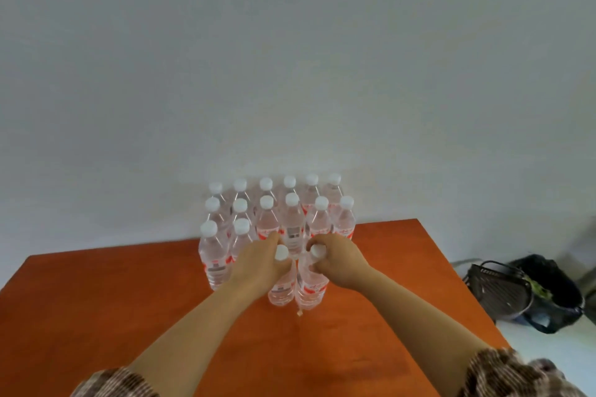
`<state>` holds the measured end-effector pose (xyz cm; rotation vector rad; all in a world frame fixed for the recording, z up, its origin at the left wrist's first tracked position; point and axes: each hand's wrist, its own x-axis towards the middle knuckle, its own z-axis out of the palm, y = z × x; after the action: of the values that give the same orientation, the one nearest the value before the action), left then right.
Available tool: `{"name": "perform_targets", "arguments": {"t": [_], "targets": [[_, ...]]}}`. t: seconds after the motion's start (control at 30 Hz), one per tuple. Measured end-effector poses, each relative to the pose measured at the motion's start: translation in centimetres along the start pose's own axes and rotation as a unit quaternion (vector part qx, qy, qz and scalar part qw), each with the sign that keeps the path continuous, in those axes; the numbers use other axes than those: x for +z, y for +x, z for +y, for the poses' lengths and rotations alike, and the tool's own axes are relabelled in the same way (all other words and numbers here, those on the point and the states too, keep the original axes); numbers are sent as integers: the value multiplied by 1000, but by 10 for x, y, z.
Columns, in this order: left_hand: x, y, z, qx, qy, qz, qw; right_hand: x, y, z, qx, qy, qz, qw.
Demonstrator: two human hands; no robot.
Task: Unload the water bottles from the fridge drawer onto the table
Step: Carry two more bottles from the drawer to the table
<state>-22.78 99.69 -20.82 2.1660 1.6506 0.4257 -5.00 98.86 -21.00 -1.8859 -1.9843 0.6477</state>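
Several clear water bottles [292,219] with white caps and red labels stand in rows on the orange table [96,300], against the wall. My left hand [258,263] grips the neck of one bottle [281,290] at the front of the group. My right hand [338,263] grips the neck of a second bottle [311,288] right beside it. Both held bottles stand upright with their bases on or just above the tabletop. No fridge drawer is in view.
A plain pale wall [290,58] rises behind the table. On the floor to the right sit a dark mesh basket [498,288] and a black bag [548,293]. A small scrap [300,313] lies on the table by the held bottles.
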Motion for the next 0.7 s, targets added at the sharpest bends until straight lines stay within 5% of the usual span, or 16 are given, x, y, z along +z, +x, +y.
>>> {"name": "perform_targets", "arguments": {"t": [0.7], "targets": [[-1, 95, -33, 35, 67, -12, 997, 18, 105, -10, 15, -66, -26, 997]]}}
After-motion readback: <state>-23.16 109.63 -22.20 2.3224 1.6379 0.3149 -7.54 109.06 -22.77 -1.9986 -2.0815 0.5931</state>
